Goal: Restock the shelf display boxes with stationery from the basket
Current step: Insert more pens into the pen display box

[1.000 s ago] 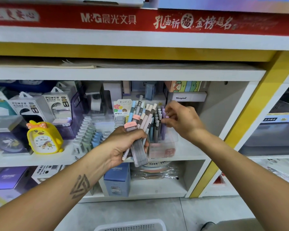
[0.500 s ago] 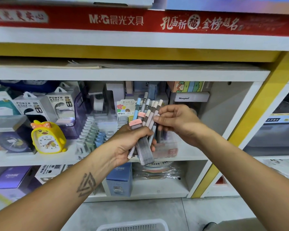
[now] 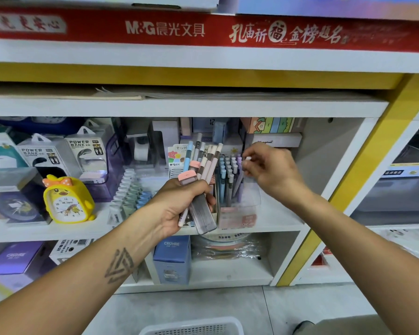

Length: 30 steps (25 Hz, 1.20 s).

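The left hand (image 3: 179, 204) grips a fanned bundle of pens (image 3: 201, 170), light, stiff and slippery, best taken mid-barrel, while the right hand (image 3: 273, 172) pinches one pen (image 3: 240, 175) above the clear box (image 3: 237, 209).

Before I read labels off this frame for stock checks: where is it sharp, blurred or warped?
Head view: red banner sharp centrally, smeared at its ends; shelf edges bow from the wide lens; power bank boxes legible; right hand slightly motion-blurred.
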Motion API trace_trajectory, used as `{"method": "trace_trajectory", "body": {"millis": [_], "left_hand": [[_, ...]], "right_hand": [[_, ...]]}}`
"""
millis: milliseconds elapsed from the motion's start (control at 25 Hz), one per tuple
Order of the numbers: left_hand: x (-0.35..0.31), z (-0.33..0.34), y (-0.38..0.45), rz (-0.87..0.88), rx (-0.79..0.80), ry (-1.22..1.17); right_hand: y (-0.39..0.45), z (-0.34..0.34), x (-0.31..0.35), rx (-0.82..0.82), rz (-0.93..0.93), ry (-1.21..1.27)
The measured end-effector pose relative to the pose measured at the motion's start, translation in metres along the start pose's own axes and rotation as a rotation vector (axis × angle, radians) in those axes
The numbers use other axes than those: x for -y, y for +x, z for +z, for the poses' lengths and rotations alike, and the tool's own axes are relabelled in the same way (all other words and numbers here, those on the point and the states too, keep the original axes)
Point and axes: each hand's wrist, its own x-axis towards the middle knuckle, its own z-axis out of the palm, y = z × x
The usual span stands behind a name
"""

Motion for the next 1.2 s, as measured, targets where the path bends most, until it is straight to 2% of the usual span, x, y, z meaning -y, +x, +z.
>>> {"method": "trace_trajectory", "body": {"millis": [120, 400, 600, 760, 960, 1040, 1120, 1200], "left_hand": [[0.002, 0.000, -0.001, -0.007, 0.022, 0.031], [0.002, -0.003, 0.000, -0.014, 0.037, 0.040], [0.004, -0.003, 0.001, -0.007, 0.057, 0.036], [0.005, -0.005, 0.001, -0.013, 0.085, 0.050], [0.005, -0.005, 0.002, 0.011, 0.123, 0.023], [0.005, -0.004, 0.001, 0.014, 0.141, 0.019], [0.004, -0.004, -0.001, 0.019, 0.152, 0.051], [0.004, -0.003, -0.003, 0.018, 0.158, 0.088]], "right_hand": [[-0.002, 0.007, -0.006, 0.069, -0.071, -0.078], [0.000, 0.007, -0.011, 0.106, -0.100, -0.033], [-0.001, 0.010, -0.010, 0.194, -0.090, -0.012], [0.000, 0.014, -0.010, 0.097, -0.114, -0.129], [0.004, 0.019, -0.005, 0.083, -0.179, -0.331], [0.007, 0.014, 0.006, 0.021, -0.021, -0.058], [0.009, 0.011, 0.015, 0.061, 0.196, 0.406], [0.007, 0.011, 0.023, 0.121, 0.283, 0.651]]}}
